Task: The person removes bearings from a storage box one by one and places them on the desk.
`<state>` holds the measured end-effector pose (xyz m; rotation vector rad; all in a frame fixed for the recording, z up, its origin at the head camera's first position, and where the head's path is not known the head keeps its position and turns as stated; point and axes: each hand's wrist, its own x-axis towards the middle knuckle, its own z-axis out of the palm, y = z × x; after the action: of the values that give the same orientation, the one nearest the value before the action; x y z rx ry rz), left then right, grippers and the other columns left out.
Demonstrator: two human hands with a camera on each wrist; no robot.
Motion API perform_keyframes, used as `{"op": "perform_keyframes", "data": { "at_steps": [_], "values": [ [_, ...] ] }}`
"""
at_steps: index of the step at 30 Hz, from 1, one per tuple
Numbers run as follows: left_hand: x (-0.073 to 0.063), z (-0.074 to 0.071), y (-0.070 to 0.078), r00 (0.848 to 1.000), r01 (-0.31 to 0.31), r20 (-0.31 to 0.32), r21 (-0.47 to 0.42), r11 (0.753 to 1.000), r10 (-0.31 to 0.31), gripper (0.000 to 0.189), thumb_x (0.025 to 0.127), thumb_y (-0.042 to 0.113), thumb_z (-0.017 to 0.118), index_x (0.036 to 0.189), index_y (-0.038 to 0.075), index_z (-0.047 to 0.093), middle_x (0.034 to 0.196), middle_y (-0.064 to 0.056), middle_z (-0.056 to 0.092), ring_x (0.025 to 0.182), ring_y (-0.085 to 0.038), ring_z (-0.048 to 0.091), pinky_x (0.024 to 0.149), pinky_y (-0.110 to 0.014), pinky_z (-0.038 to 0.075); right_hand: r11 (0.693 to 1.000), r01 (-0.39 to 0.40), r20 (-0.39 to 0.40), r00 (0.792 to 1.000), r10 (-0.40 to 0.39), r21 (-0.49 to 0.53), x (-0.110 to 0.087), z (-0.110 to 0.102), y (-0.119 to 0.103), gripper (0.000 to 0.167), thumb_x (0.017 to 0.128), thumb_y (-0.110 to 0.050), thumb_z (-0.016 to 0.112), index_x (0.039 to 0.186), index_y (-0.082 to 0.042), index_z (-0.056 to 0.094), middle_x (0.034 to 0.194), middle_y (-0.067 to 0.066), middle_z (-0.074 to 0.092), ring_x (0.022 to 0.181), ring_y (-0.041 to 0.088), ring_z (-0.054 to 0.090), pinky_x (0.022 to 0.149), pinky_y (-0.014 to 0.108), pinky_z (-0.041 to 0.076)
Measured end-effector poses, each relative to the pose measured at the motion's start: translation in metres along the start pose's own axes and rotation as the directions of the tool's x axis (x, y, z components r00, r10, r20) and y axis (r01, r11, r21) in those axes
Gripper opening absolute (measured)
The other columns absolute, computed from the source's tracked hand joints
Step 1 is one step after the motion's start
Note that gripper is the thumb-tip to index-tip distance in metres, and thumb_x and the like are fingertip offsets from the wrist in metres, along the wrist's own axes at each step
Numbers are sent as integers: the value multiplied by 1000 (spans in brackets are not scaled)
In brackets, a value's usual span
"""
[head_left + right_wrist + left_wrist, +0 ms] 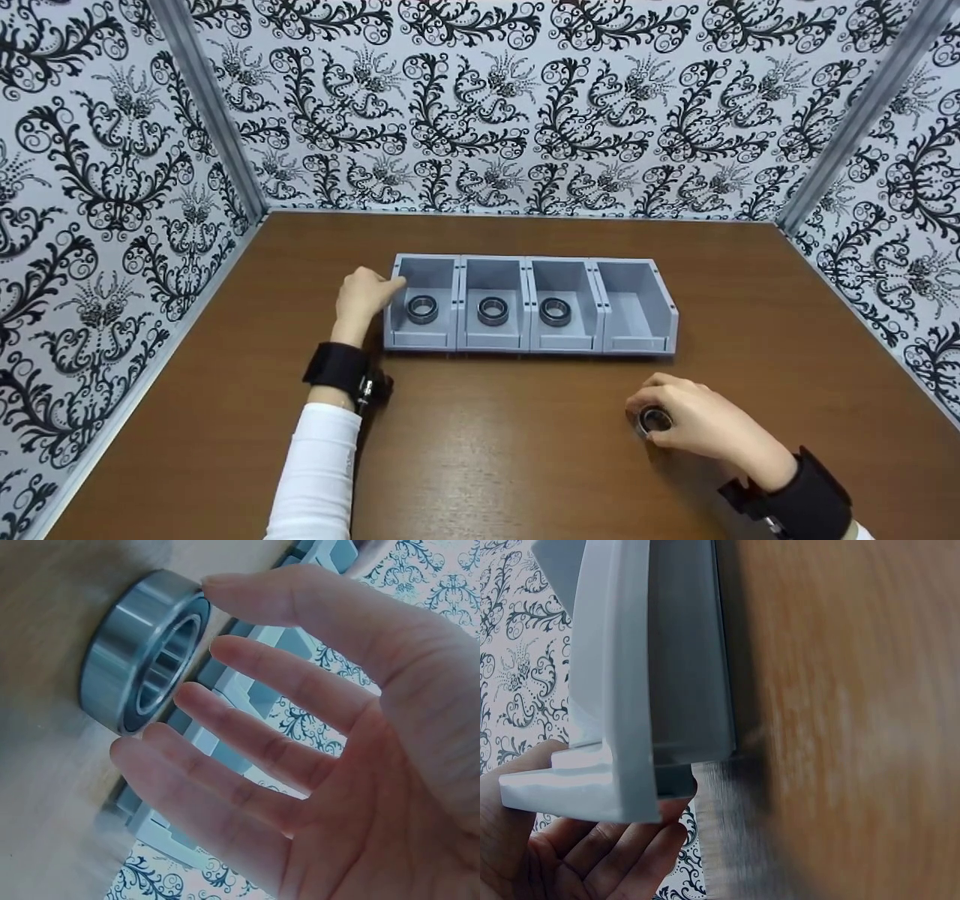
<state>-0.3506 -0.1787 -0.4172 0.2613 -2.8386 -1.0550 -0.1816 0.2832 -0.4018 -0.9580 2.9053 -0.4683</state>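
Note:
My left hand (364,296) grips the side wall of the leftmost grey storage bin (630,690), with the thumb at its top edge and the other fingers along the outside. Over the table at the right, my right hand (697,420) hovers around a steel ball bearing (120,652). That bearing lies on the tabletop. The thumb tip is right at its edge, while the other fingers are spread and loosely bent beside it. Each of the three left bins contains a bearing: left (434,310), second (481,311), third (544,312). The rightmost bin (637,345) shows a bare floor.
The bins stand in one joined row on a brown wooden table (480,450). Black-and-white patterned walls (495,112) enclose the table at the back and sides, with grey metal posts (217,105) at the corners. Both wrists wear black straps (337,365).

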Motion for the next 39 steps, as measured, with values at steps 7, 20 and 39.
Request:
{"op": "perform_keyframes", "data": {
  "at_steps": [7, 20, 39],
  "values": [
    [-2, 0, 1, 1000, 2, 4, 7, 1000, -2, 45, 95, 45, 70, 89, 2, 80, 97, -16, 75, 83, -30, 66, 71, -44, 50, 1000, 15, -29, 999, -15, -21, 4, -7, -2, 34, 80, -6, 80, 113, -9, 77, 108, 2, 67, 93, 21, 66, 75, 40, 53],
    [-1, 0, 1, 1000, 2, 14, 6, 1000, -2, 46, 95, 46, 69, 98, 2, 81, 111, -20, 75, 93, -34, 69, 80, -50, 54, 998, 4, -65, 998, -9, -67, 18, -18, -8, 37, 80, -6, 83, 117, -3, 75, 113, 11, 68, 99, 31, 69, 80, 47, 56],
    [0, -1, 3, 1000, 20, 19, 0, 1000, -20, 50, 93, 45, 70, 55, 18, 51, 64, 1, 53, 68, -23, 52, 57, -35, 37, 999, -6, -152, 988, 0, -42, 37, -28, -7, 36, 83, -6, 81, 118, -3, 76, 113, 11, 68, 108, 36, 68, 86, 56, 54]
  ]
}}
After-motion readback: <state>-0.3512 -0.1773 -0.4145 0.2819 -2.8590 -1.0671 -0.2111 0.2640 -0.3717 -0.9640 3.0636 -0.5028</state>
